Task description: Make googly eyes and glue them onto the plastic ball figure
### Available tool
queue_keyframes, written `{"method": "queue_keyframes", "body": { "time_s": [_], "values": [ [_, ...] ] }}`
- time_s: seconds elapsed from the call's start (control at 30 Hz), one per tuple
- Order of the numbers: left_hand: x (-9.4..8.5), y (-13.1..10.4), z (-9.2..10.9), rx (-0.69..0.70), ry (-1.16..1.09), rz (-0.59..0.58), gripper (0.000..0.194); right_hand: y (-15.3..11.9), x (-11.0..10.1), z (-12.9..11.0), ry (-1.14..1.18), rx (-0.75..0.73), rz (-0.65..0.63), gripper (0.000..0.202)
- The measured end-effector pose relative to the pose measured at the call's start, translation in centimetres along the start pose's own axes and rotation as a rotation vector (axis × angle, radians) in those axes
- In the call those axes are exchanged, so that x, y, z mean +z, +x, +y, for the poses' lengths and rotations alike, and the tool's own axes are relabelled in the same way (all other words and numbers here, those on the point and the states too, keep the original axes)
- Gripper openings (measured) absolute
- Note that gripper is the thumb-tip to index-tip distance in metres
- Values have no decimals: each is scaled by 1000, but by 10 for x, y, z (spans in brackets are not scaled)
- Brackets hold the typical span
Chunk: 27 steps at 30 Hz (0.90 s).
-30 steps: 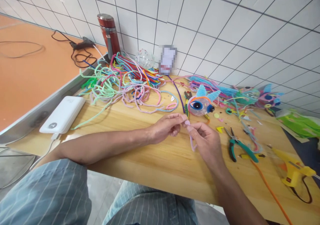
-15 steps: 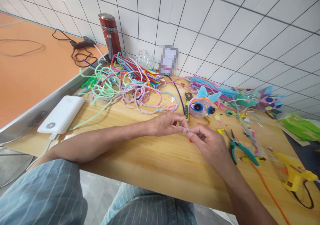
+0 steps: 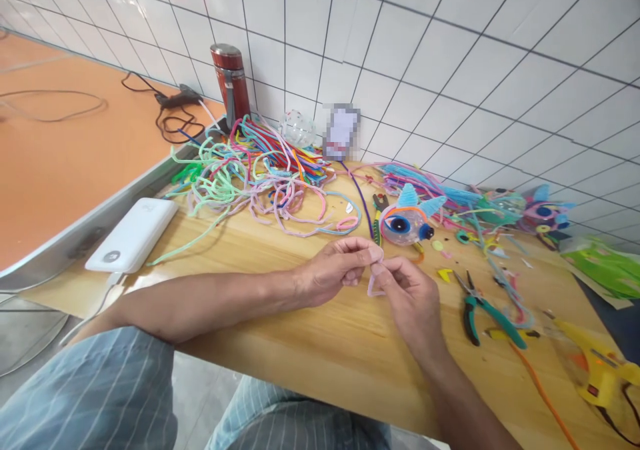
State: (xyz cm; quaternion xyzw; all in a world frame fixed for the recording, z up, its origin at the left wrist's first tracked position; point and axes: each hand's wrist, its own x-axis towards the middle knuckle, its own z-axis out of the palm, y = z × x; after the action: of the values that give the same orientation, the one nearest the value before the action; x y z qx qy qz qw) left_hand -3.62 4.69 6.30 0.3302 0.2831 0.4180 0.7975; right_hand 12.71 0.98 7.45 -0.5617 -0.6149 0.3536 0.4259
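Observation:
Over the middle of the wooden table, my left hand point(image 3: 345, 267) and my right hand point(image 3: 407, 290) meet at the fingertips. Between them is a pale pink pipe cleaner point(image 3: 371, 288), bent into a small angular loop that hangs below the fingers. Thumb and forefinger of each hand pinch it; its upper part is hidden by the fingers. Just beyond the hands sits a clear ball figure point(image 3: 404, 227) with blue fuzzy ears, a large blue-rimmed eye and a dark nose. Pliers with green and yellow handles point(image 3: 378, 220) lie beside that figure.
Heaped pipe cleaners point(image 3: 220, 177) cover the back left, near a red thermos point(image 3: 233, 87) and a phone point(image 3: 341, 132) against the tiled wall. A white power bank point(image 3: 131, 233) lies left. Teal-handled pliers point(image 3: 487, 313) and a yellow glue gun point(image 3: 595, 363) lie right.
The bent loop of the pink pipe cleaner now shows below my fingers. My left hand has turned, its lower fingers curling in. The whole view has shifted slightly.

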Motion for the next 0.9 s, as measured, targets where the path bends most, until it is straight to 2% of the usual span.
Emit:
{"method": "queue_keyframes", "body": {
  "time_s": [0.13,0.3,0.37,0.53,0.67,0.8,0.9],
  "values": [
    [2,2,4,4,0,3,51,7,-8,-5,45,41,-59,36],
    [-2,6,9,37,93,-24,52,18,-18,-14,34,51,-52,35],
    [-6,8,17,56,222,-63,50,22,-23,-17,-10,1,-69,32],
    [-11,11,51,205,688,-187,34,27,-35,-26,-203,-148,-80,23],
    [-6,14,64,315,874,-240,22,28,-42,-32,-315,-241,-82,20],
    [1,19,66,337,826,-290,21,27,-47,-37,-347,-285,-63,19],
    [9,19,62,269,637,-236,27,26,-49,-39,-299,-275,-37,21]
  ]
}}
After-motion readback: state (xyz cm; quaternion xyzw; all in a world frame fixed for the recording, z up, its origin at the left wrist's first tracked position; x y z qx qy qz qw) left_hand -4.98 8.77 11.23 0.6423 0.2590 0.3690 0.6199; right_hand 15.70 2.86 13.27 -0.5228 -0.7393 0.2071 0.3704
